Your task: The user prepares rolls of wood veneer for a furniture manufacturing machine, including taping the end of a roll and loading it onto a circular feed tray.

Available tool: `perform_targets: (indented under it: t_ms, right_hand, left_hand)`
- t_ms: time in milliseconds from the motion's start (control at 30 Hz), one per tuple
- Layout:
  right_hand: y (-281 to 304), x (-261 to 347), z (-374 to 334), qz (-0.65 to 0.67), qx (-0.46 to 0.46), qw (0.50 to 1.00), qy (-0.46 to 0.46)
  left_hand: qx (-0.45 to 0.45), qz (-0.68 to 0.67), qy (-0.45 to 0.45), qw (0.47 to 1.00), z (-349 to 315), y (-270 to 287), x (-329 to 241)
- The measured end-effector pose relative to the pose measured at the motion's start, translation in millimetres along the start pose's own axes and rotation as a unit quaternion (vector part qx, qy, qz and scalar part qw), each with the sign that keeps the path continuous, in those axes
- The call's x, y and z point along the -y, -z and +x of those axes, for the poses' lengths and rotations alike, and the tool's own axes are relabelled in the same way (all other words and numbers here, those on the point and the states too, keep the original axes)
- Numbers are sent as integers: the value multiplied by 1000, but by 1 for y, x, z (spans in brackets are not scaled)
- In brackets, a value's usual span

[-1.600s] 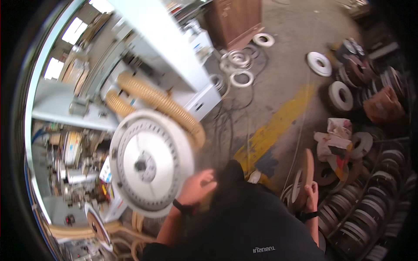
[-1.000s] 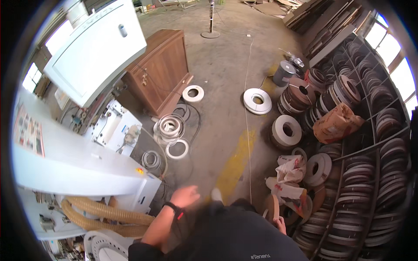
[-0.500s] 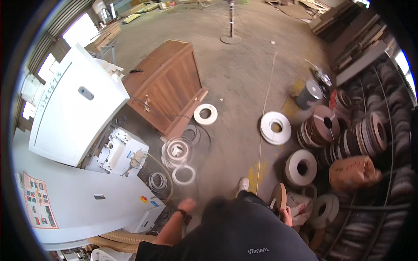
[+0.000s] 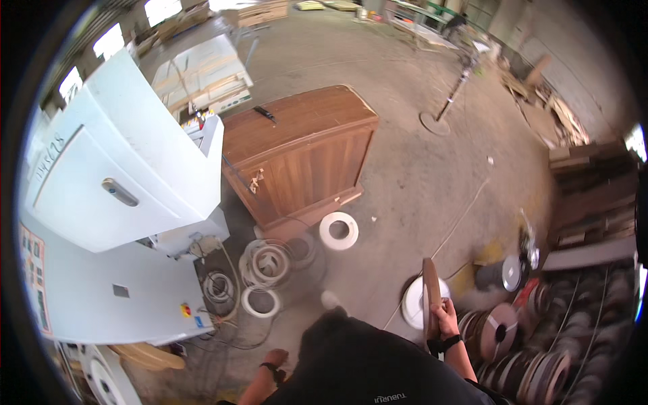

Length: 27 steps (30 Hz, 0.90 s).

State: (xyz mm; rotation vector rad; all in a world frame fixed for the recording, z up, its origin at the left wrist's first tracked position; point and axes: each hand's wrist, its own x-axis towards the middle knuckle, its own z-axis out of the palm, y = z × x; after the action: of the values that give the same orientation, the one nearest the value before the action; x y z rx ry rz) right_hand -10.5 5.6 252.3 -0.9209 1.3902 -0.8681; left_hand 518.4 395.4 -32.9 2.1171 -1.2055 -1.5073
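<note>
My right hand (image 4: 444, 318) grips the edge of a brown roll of edge banding (image 4: 430, 287), held upright so that it shows nearly edge-on. Behind the roll, partly covered by it, a white coil (image 4: 413, 304) lies flat on the floor. My left hand (image 4: 275, 358) hangs low near my body, a dark band at its wrist. Its fingers are too small and turned away to make out. Nearest to it on the floor is a white ring-shaped coil (image 4: 261, 314).
A white machine (image 4: 158, 283) with a raised cover stands at left, a brown wooden cabinet (image 4: 304, 189) beyond it. Loose coils (image 4: 270, 263) and cables lie between them. More banding rolls (image 4: 499, 331) and a grey drum (image 4: 499, 273) stand at right. Farther off is a pole stand (image 4: 445, 108).
My right hand has brought the brown roll up from among the stacked rolls and forward over the floor. The view has turned right, and I have moved along the floor.
</note>
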Motion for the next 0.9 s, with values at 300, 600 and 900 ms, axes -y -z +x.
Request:
perform_targets:
  t_ms: [300,600,900]
  right_hand:
    - [-103,299,254,-20,174,978,118]
    - [-306,446,460,-277,283,799,452]
    - [-454,295,636,-611,177,595,492]
  left_hand:
    - [-181,-352,73,915,108,75,-281]
    - [-321,-420,261,808,91,-30,-329]
    - [-289,-242,344,860,58,-192,-402]
